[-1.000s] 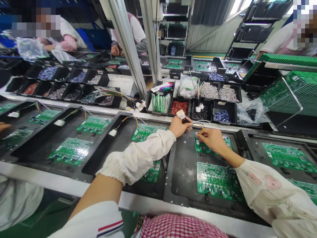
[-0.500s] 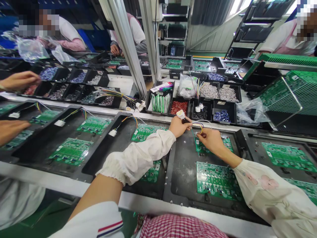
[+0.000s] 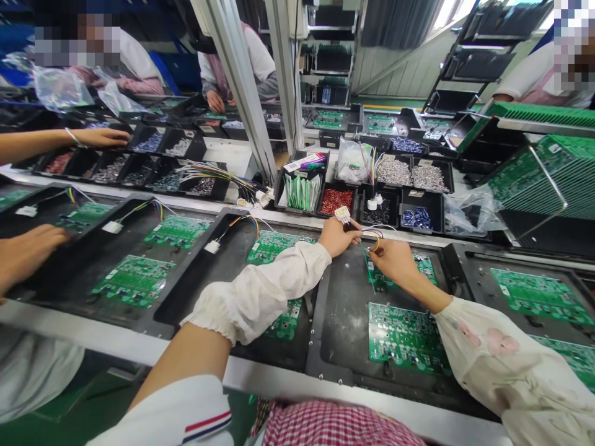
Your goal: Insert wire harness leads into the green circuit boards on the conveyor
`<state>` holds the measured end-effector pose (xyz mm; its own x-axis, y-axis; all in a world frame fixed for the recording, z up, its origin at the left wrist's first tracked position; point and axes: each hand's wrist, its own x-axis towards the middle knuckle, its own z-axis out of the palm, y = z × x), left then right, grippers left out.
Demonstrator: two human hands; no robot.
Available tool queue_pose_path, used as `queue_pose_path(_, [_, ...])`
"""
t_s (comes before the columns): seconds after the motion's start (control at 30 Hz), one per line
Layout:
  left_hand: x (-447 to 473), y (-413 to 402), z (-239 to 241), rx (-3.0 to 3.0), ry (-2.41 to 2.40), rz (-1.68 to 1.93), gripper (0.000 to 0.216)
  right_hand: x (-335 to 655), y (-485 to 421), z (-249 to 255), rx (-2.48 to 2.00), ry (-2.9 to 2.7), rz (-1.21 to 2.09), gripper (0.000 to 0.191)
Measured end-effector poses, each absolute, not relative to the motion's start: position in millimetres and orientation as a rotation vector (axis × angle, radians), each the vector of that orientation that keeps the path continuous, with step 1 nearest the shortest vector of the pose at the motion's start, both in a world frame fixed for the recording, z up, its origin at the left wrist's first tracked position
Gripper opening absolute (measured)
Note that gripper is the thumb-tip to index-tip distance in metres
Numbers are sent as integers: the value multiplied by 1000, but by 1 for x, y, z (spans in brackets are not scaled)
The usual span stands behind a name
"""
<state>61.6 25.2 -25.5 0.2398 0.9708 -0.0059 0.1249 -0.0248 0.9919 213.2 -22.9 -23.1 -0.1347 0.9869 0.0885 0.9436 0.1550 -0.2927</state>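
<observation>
Holding wire harness (image 3: 367,238) taut between both hands, probably so loose leads stay sorted above circuit board (image 3: 421,265). Left hand (image 3: 335,236) pinches white connector (image 3: 343,214), which sticks out at its 12 o'clock. Right hand (image 3: 394,260) closed on coloured wires; green lead hangs at its 8 o'clock. Black carrier tray (image 3: 341,310) beneath; parts bins (image 3: 421,201) at 12 o'clock. Co-worker's hand (image 3: 28,251) rests far off at 9 o'clock.

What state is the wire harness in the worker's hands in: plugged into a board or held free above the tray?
Held free. The left hand grips the white connector in the air, while the right hand pinches the coloured wires.
</observation>
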Motion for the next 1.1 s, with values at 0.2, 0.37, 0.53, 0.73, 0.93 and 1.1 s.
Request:
queue_pose_path(0.2, [61, 23, -24, 1503, 1131, 881, 6, 215, -21, -17, -1958, -2158, 317, 13])
queue_pose_path(0.37, [64, 29, -21, 1639, 1136, 781, 6, 212, -18, -16, -1979, -2148, 343, 12])
queue_pose_path(0.53, [67, 35, -24, 1669, 1110, 749, 7, 217, -24, -19, -1958, -1949, 659, 9])
queue_pose_path(0.73, [66, 32, -20, 1474, 1087, 849, 8, 223, -48, -7, -1773, -1956, 1172, 27])
queue_pose_path(0.93, [63, 31, -17, 1594, 1067, 877, 5, 217, -32, -14, -1694, -1745, 829, 19])
queue_pose_path(1.1, [63, 30, -19, 1657, 1072, 864, 6, 221, -23, -26, -1717, -1840, 639, 15])
